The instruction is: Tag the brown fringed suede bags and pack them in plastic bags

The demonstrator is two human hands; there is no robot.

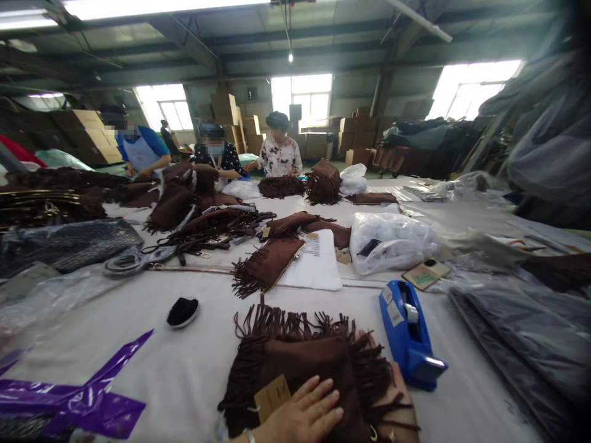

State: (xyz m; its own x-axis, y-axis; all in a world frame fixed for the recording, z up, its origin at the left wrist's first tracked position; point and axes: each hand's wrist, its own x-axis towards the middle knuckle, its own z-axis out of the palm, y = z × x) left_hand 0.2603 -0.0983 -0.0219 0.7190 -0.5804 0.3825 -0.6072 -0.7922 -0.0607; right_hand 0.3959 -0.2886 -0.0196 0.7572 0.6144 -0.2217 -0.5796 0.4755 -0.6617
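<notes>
A dark brown fringed bag (309,363) lies on the table in front of me, its strips spreading along the top and both sides. A tan hang tag (271,397) rests on its lower left. My left hand (311,409) presses flat on the front of the bag, fingers stretched out. Along the bag's right side is my right hand (401,391), partly covered by the fringe; its visible fingertips reach up along the edge, extended rather than curled. A gold-coloured metal piece (373,433) shows at the bag's lower right.
A blue tape dispenser (410,335) stands right of the bag. Beyond lie another brown fringed pouch (272,261), a white sheet (318,264), a stuffed clear plastic bag (392,243) and a phone (425,273). Purple tape (92,394) is at left. Several people work across the table.
</notes>
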